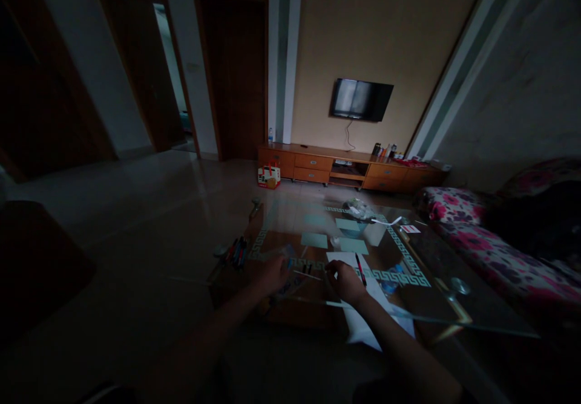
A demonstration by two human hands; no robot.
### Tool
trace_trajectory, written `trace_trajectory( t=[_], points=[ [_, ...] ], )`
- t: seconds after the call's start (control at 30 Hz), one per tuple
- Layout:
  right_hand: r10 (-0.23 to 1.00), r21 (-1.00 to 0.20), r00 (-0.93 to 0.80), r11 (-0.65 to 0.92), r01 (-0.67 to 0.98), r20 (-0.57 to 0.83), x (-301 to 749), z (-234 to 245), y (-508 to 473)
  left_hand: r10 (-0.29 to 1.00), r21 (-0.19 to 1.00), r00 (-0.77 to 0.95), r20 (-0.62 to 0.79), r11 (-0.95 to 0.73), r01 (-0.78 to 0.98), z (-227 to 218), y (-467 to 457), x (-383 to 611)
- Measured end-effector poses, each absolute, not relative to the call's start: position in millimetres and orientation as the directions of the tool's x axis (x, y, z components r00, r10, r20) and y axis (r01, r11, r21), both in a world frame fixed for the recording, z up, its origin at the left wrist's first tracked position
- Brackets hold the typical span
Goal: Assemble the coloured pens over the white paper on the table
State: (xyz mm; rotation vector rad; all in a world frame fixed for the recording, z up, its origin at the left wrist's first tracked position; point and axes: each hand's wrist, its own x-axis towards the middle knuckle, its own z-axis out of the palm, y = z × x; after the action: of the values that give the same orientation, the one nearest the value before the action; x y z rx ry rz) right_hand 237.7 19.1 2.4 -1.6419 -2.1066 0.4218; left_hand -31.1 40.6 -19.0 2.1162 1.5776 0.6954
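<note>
Over the near edge of the glass coffee table [327, 307], my left hand [273, 274] is closed, with a smeared pale-blue bit showing at its fingers; what it holds is too blurred to name. A thin white stick [307, 275] lies between my hands, by several small dark pieces [307, 268]. My right hand [345, 281] has its fingers curled together above white paper [363, 325]; anything in them is hidden. Just beyond that hand rests a black and red pen [360, 269]. Left of my left hand is a bunch of pens [236, 251].
A crumpled clear plastic bag [358, 208] and a red-and-white card [410, 229] lie toward the table's far side. Right of it stands a flowered sofa [490, 241]. Beyond are a long wooden cabinet [313, 163], a gift box [269, 177] and a wall TV [362, 100].
</note>
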Motion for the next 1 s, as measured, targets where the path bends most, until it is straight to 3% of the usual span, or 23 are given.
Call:
trace_trajectory(
  t=[0.1,0.37,0.73,1.0],
  points=[
    [0.971,-0.45,-0.214,0.241,0.86,0.11,238.3,1.1,20.1,0.932,0.53,0.294,0.21,-0.361,0.767,-17.2,34.6,-24.9],
    [0.947,-0.438,-0.311,0.316,0.841,0.085,232.5,2.6,20.6,0.925,0.436,0.365,0.107,-0.373,0.819,-37.6,22.8,-19.9],
    [0.934,-0.448,-0.345,0.35,0.823,0.097,233.4,1.7,14.5,0.937,0.467,0.337,0.097,-0.341,0.816,-35.2,27.2,-24.8],
    [0.968,-0.363,-0.25,0.245,0.899,0.035,252.6,-9.3,23.1,0.91,0.556,0.4,0.107,-0.389,0.735,-23.1,23.3,-33.4]
  ],
)
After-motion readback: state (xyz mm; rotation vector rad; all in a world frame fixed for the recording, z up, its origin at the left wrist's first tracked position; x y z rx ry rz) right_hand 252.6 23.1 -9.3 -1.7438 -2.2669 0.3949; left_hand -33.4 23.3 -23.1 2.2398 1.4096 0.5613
